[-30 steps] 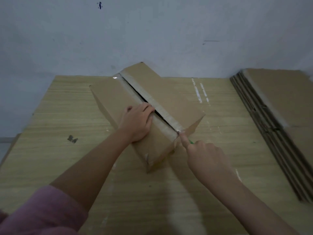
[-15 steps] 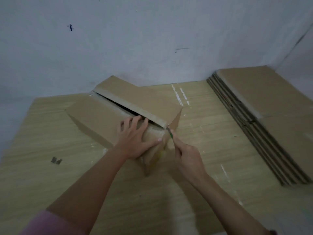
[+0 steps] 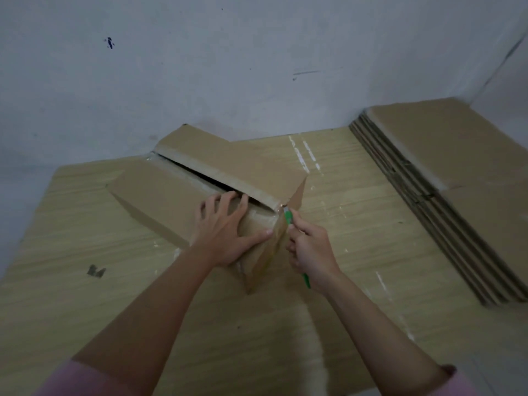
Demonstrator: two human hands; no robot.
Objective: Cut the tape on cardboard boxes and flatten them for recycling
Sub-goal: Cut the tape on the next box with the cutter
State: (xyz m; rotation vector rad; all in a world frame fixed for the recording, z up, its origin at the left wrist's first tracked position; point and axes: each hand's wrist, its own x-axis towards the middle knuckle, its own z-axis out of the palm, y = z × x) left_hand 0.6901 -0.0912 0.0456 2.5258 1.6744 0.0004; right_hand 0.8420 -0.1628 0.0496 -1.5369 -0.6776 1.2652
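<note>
A long brown cardboard box [image 3: 171,195] lies at an angle on the wooden table [image 3: 85,295]. Its top seam gapes open along most of its length, showing a dark slit. My left hand [image 3: 225,235] presses flat on the near top flap, fingers spread, thumb at the box's near end. My right hand [image 3: 310,252] grips a green utility knife [image 3: 289,218], whose tip sits at the top corner of the near end face. The green handle's tail shows below my palm.
A stack of flattened cardboard boxes [image 3: 445,181] lies along the table's right side, up to the corner of the grey wall [image 3: 257,67]. A small dark scrap [image 3: 96,271] lies on the table to the left. White tape marks streak the tabletop.
The knife has come off the top seam's end and down onto the near end face. My left hand slid toward the box's near end, its thumb now out along the edge. The view shifted.
</note>
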